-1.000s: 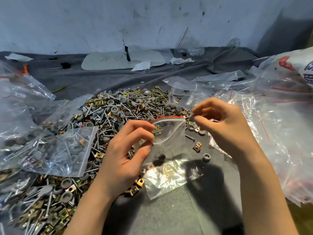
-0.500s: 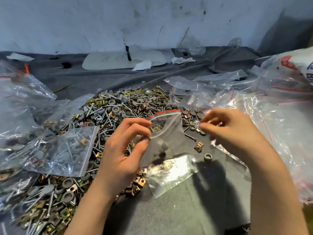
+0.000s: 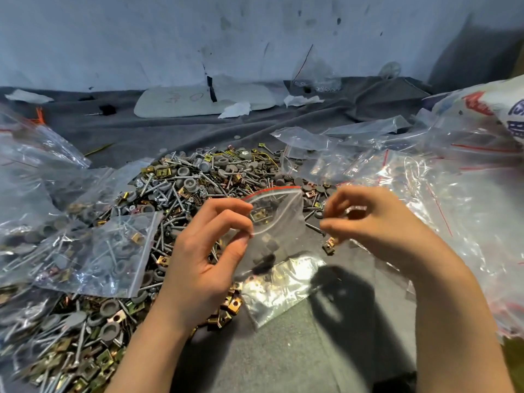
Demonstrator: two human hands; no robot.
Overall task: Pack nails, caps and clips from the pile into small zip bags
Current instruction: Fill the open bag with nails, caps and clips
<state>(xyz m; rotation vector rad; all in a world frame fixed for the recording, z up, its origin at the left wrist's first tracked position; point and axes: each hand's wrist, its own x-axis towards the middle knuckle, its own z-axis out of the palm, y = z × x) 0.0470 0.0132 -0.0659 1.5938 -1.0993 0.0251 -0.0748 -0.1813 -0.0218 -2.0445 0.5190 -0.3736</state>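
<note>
A grey-covered worktop (image 3: 283, 350) is noted, carrying a broad pile (image 3: 198, 177) of nails, caps and clips left of centre and a heap of empty bags (image 3: 453, 194) to the right. The zip bag (image 3: 278, 222) in work is located at centre, between the two hands, at the pile's near edge. Its long axis is seen to run from the bottom, laid on the worktop, up and away to the red-striped mouth (image 3: 272, 191), which is held apart and turned upward. The left hand (image 3: 204, 256) is found grasping the bag, thumb and forefinger pinched on the mouth's left lip. The right hand (image 3: 377, 231) is set just beside the mouth's right corner, apart from it, its curled fingers pinched on a small pale piece (image 3: 355, 209), too blurred to be named. The right hand is judged the one to load: a short leftward carry over the mouth is called for. A loose clip (image 3: 329, 246) is observed on the worktop below that hand.
</note>
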